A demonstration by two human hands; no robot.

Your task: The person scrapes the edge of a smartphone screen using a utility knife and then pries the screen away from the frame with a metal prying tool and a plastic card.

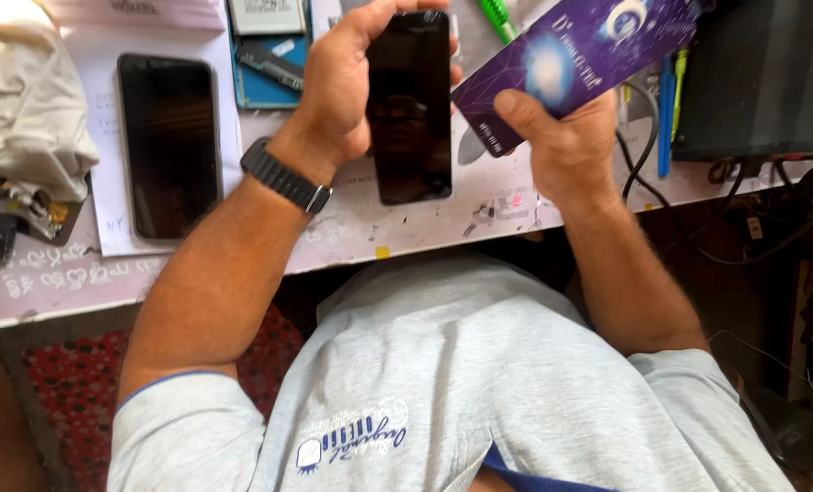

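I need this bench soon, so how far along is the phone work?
Done: nothing I can confirm; a second phone lies dark on paper at the left. In hand: the left hand holds a dark phone upright over the bench, and the right hand holds a flat purple packet beside it. Left: the packet looks unopened, so most steps likely remain.

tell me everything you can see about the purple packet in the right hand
The purple packet is a flat, long rectangular sleeve, glossy like printed card or film. It is deep violet with a pale crescent at its far end, a soft white glow near the middle, thin light lines and pale lettering. It is held tilted, its far end rising to the upper right above the white worktable. The right hand grips its lower left end, thumb on top. That end sits close beside the black phone; whether they touch is unclear.
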